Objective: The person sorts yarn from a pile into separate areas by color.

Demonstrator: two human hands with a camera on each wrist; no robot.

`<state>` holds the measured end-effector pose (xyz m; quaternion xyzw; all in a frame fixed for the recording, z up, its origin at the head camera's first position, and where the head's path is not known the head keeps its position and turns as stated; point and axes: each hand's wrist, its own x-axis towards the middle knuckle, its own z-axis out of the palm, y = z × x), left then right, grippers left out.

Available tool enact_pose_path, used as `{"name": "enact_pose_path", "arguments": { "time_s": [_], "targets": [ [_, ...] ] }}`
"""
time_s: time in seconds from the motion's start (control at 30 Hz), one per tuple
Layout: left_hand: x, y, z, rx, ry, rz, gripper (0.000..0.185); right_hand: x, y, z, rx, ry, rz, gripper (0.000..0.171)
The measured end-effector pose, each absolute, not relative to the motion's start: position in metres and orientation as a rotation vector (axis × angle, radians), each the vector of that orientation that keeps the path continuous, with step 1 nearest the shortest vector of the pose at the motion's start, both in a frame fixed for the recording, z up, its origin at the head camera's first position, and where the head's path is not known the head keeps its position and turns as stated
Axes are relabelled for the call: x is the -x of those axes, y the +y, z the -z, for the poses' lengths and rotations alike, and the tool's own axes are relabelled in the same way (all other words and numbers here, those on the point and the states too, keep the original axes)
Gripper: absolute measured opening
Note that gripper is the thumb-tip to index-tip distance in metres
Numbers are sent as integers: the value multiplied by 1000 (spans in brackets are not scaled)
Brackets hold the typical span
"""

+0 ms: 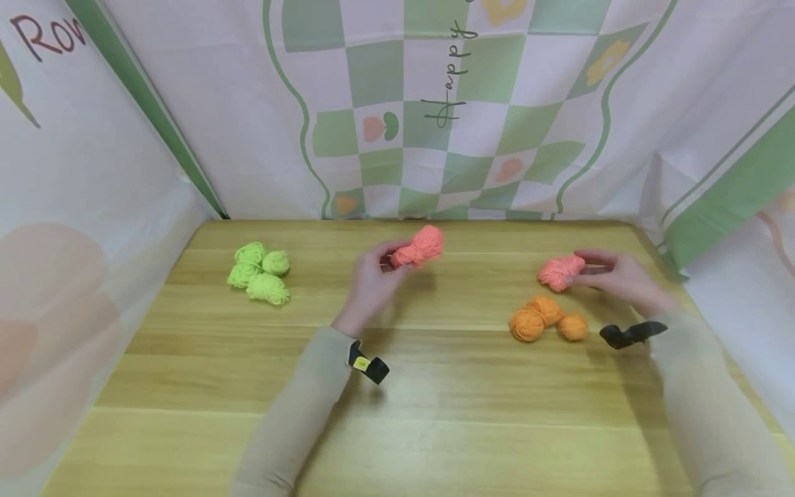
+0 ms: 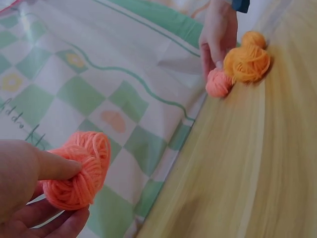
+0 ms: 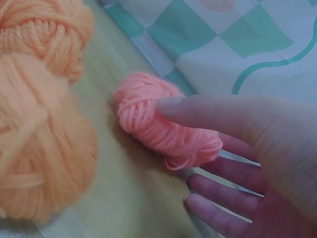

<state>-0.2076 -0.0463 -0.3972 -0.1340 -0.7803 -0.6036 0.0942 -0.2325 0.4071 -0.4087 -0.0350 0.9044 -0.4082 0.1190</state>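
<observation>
Green-checked cloth point(image 1: 428, 128) hangs behind the orange yarn balls point(image 1: 528, 324), wooden table point(image 1: 435, 414) beneath them. Well left of them we see lime yarn point(image 1: 267, 288). Nearer their left, our left hand point(image 1: 374, 277) grips a looped coral skein point(image 1: 426, 246); just behind them, our right hand point(image 1: 624, 279) pinches a ridged coral bundle point(image 1: 557, 273).

The right hand point(image 3: 280, 148) pinches an oblong, coral-pink bundle of wound yarn point(image 3: 151, 116), thumb point(image 3: 213, 112) across its upper side, other fingers point(image 3: 223, 191) spread below. Left of it, two rounded orange yarn balls point(image 3: 42, 144), cut by the frame, sit on the pale wooden worktop point(image 3: 141, 198); green-and-white checked cloth point(image 3: 198, 57) hangs behind.
</observation>
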Motion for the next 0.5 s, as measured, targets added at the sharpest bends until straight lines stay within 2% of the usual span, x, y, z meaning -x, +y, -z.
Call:
{"name": "enact_pose_path", "arguments": {
  "time_s": [0.5],
  "targets": [
    [220,-84,400,239,-2264,1768,33,236,406,411,63,2676,1139,85]
  ]
}}
